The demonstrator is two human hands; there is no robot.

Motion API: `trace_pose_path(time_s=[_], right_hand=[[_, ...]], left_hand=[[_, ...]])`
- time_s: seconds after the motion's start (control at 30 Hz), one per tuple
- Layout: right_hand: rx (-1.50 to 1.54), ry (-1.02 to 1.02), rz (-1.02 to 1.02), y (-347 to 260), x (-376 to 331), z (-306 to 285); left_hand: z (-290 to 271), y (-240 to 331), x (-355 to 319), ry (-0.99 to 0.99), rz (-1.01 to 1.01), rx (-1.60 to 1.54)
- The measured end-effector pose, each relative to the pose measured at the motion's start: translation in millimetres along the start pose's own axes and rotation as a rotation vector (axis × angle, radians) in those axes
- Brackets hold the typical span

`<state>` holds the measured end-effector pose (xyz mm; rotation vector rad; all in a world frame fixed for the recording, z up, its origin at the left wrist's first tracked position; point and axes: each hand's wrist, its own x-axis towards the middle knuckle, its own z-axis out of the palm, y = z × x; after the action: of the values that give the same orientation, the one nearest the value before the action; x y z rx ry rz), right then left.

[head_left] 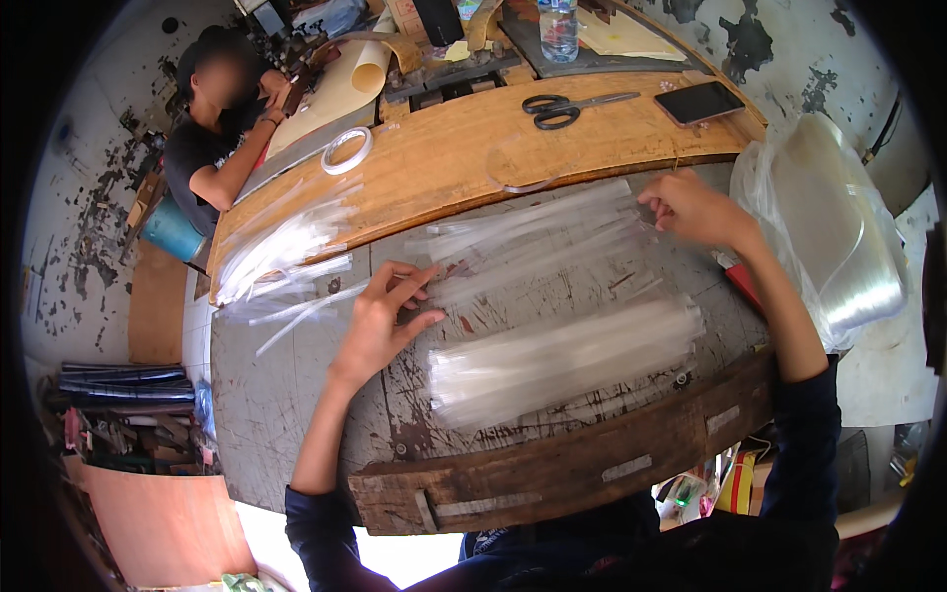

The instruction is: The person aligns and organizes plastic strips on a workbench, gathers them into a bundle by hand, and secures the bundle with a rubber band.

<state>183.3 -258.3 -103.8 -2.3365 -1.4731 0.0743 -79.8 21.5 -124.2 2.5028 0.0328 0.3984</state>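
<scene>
My left hand (pixel 387 311) reaches to the left ends of a loose layer of clear plastic strips (pixel 538 222) on the grey worktop. Its thumb stands apart from the bent fingers, and the fingertips are at the strip ends. At the right ends of the same layer is my right hand (pixel 695 209), with its fingers curled together; whatever they pinch is too small to make out. Closer to me lies a thick, neat bundle of clear strips (pixel 562 360). Off to the left, a messier pile of strips (pixel 286 247) spreads over the wooden board's edge.
A wooden board (pixel 444 148) behind holds black scissors (pixel 562 111), a phone (pixel 698 102), a tape roll (pixel 346 151) and a water bottle (pixel 558 35). A wooden beam (pixel 562 464) borders the near edge. Bagged plastic film (pixel 838 237) stands right. Another person (pixel 212 128) sits far left.
</scene>
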Motion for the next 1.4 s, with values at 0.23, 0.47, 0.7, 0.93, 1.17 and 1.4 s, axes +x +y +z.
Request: trace_pose_path(time_s=[0.23, 0.47, 0.7, 0.93, 1.17, 1.4], right_hand=[[0.217, -0.155, 0.33, -12.7, 10.6, -6.7], [0.293, -0.002, 0.327, -2.9, 9.4, -2.4], [0.202, -0.012, 0.279, -9.3, 10.1, -3.6], [0.109, -0.032, 0.188, -15.8, 8.8, -6.4], [0.037, -0.036, 0.192, -30.5, 9.9, 5.7], [-0.071, 0.0, 0.118, -28.5, 6.6, 2.8]], left_hand=[[8.6, -6.0, -1.6, 0.031, -0.023, 0.019], [4.3, 5.3, 2.4, -0.003, -0.053, 0.014], [7.9, -2.5, 0.3, 0.029, -0.032, -0.077], [7.1, -2.7, 1.1, 0.02, -0.068, -0.163], [8.9, -5.2, -1.9, 0.062, -0.055, -0.115], [10.7, 1.3, -0.2, 0.087, -0.104, -0.046]])
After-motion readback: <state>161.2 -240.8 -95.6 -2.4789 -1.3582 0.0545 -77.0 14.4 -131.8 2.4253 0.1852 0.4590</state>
